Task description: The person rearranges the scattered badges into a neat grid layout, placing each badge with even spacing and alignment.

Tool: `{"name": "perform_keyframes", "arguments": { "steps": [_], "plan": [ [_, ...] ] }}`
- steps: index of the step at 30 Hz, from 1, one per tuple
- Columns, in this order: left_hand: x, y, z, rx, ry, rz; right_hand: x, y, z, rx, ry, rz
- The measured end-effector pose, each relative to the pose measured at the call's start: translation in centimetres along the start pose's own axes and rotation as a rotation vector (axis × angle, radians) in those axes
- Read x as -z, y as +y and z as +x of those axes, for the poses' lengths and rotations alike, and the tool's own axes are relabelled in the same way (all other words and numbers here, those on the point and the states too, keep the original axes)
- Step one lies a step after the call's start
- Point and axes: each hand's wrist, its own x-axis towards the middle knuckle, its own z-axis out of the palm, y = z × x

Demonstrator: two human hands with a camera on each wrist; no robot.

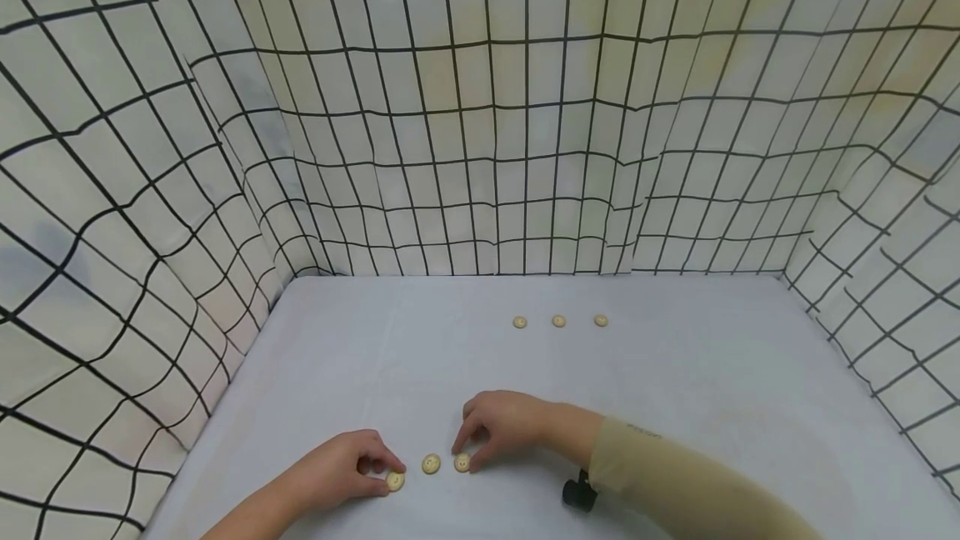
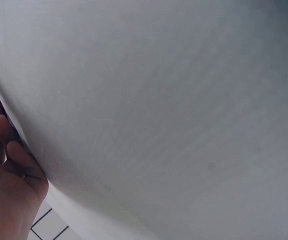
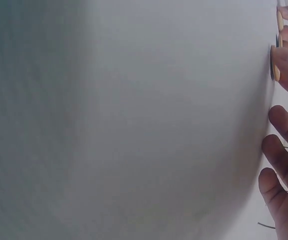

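Note:
In the head view three pale yellow buttons lie in a near row on the white tabletop. My left hand [image 1: 347, 467] pinches the left button [image 1: 395, 482] between thumb and forefinger. At the right end of the row, my right hand [image 1: 508, 423] holds another button [image 1: 462, 462] by its edges with thumb and fingertip. Between them lies a middle button [image 1: 431, 463], untouched by either hand. The right wrist view shows a thumb against a button [image 3: 275, 65] seen edge-on, the other fingers spread near the surface. In the left wrist view only curled fingers and the palm show.
Farther back stand three more buttons in a row: a left one [image 1: 520, 322], a middle one [image 1: 558, 321] and a right one [image 1: 601, 320]. White walls with a black grid [image 1: 495, 140] enclose the table [image 1: 390, 365]. A black device [image 1: 580, 492] is strapped at the right wrist.

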Motion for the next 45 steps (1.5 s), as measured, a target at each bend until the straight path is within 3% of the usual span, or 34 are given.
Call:
{"name": "perform_keyframes", "arguments": {
  "steps": [19, 35, 45],
  "plan": [
    [-0.1, 0.0, 0.1, 0.015, -0.001, -0.001, 0.1, -0.4, 0.0, 0.091, 0.001, -0.187],
    [0.0, 0.0, 0.0, 0.012, 0.003, 0.030, 1.6, 1.2, -1.3, -0.036, 0.109, -0.098],
    [0.0, -0.3, 0.1, 0.003, 0.000, 0.029, 2.8, 3.4, -3.3, -0.182, 0.143, -0.014]
  ]
}}
